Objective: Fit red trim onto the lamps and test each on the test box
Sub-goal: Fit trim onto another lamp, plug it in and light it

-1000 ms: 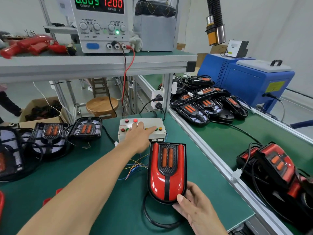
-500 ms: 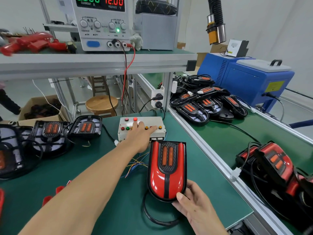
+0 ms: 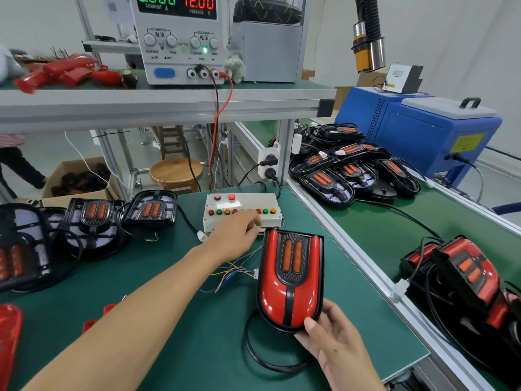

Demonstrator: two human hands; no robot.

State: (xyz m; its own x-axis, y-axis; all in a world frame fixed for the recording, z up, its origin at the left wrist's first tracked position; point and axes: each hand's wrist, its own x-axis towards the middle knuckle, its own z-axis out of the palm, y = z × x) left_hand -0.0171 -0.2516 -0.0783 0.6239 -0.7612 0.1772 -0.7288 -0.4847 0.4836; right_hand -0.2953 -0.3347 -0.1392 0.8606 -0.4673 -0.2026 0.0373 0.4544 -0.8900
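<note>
Left hand [image 3: 236,235] has slid from the test box [image 3: 242,211] button row toward its front edge, fingers loosely curled, gripping nothing. Right hand [image 3: 332,344] pinches the near rim of the red-trimmed lamp [image 3: 290,280], lower centre of frame, lying on the green counter [image 3: 180,328] just in front of the box. Untrimmed black lamps [image 3: 149,208] sit centre left; power supply [image 3: 180,38] on shelf, top centre.

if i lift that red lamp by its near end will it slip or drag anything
The red lamp looks glossy, so probably slippery. Its black cable loops loosely and would likely trail. The thin coloured wires seem to join its side, so they may tug.
</note>
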